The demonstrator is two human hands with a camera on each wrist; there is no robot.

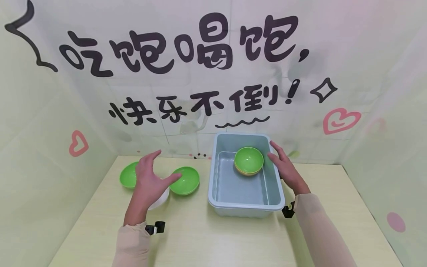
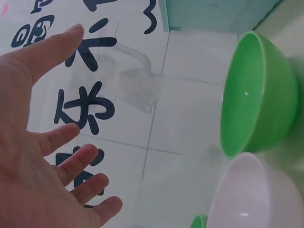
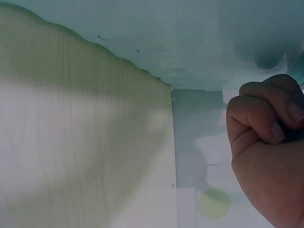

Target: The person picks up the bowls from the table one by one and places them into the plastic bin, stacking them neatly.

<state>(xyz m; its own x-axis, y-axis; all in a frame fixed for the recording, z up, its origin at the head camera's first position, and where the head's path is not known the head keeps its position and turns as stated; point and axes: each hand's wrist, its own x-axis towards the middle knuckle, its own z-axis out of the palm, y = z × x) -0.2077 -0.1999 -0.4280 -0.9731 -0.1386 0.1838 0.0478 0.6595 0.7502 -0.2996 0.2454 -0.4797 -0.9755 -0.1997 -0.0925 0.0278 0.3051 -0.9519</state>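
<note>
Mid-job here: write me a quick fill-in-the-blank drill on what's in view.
1. The hand at the rim of the tub is the person's ____ hand.
2. In the head view, the nearest bowl on the table is coloured ____.
3. Green bowls outside the tub number ____.
4. The upper bowl inside the tub is coloured ____.

Missing words: right; white; two; green.

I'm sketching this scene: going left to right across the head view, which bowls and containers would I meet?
Leftmost green bowl → white bowl → second green bowl → light-blue tub, holding another green bowl.
</note>
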